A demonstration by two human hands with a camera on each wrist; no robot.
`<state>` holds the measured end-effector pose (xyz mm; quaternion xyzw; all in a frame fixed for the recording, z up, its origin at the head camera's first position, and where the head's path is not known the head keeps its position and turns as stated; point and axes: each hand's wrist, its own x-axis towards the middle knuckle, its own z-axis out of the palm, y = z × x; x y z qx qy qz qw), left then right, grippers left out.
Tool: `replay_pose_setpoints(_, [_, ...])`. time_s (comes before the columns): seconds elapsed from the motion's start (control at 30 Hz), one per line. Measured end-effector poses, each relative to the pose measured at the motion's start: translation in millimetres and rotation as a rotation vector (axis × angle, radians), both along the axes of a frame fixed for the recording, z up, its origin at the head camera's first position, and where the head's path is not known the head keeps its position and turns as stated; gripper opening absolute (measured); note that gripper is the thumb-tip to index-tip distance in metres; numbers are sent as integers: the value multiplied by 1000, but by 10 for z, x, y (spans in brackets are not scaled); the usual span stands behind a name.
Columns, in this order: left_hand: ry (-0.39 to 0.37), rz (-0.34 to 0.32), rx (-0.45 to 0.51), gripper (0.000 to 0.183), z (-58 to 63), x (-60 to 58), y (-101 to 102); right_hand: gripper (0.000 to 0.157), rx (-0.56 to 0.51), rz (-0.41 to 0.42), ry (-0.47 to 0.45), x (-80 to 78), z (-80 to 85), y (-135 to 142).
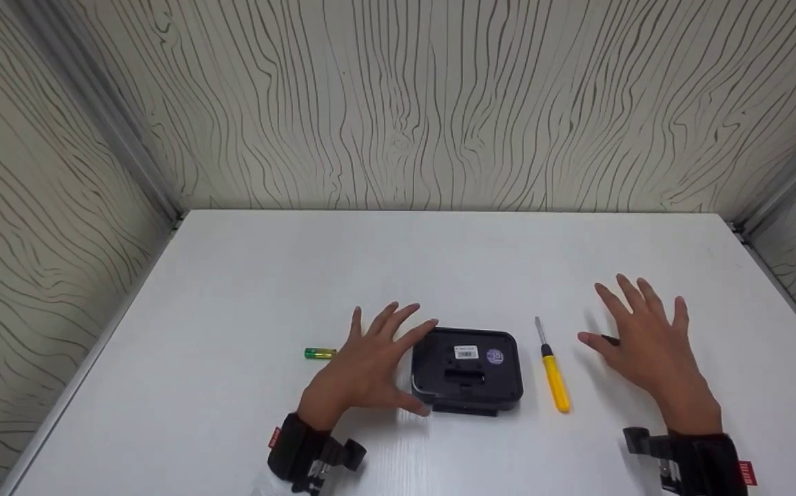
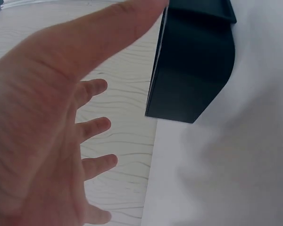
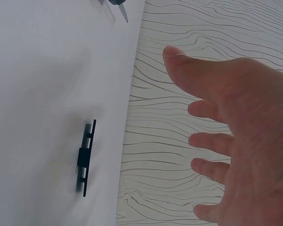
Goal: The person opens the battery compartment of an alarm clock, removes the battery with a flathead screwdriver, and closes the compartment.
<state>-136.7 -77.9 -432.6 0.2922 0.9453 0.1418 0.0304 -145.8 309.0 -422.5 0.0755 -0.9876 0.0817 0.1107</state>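
A black rectangular device (image 1: 439, 375) with rounded corners lies on the white table, a white label, a round sticker and a recessed slot facing up. Around its left side spreads my left hand (image 1: 373, 365), thumb near the front corner and index finger near the back one; whether they touch it I cannot tell. In the left wrist view the device's dark side (image 2: 193, 66) shows beyond the thumb. My right hand (image 1: 651, 348) hovers at the right with fingers spread, holding nothing. Below it lies a small, thin black part (image 3: 85, 157), mostly hidden in the head view.
A screwdriver (image 1: 556, 382) with a yellow handle lies between the device and my right hand, tip toward the back. Green battery (image 1: 318, 353) lies left of my left hand, partly covered by it. A wood-grain patterned wall (image 1: 398, 103) stands behind the table.
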Motion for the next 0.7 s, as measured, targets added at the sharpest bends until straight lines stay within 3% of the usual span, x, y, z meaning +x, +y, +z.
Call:
replay_pose_setpoints(0.33, [52, -45, -97, 109, -50, 64, 173, 76, 9, 11, -2, -8, -26, 43])
replay_pose_setpoints(0.7, [70, -55, -134, 91, -112, 75, 224, 78, 0, -7, -115, -14, -12, 121])
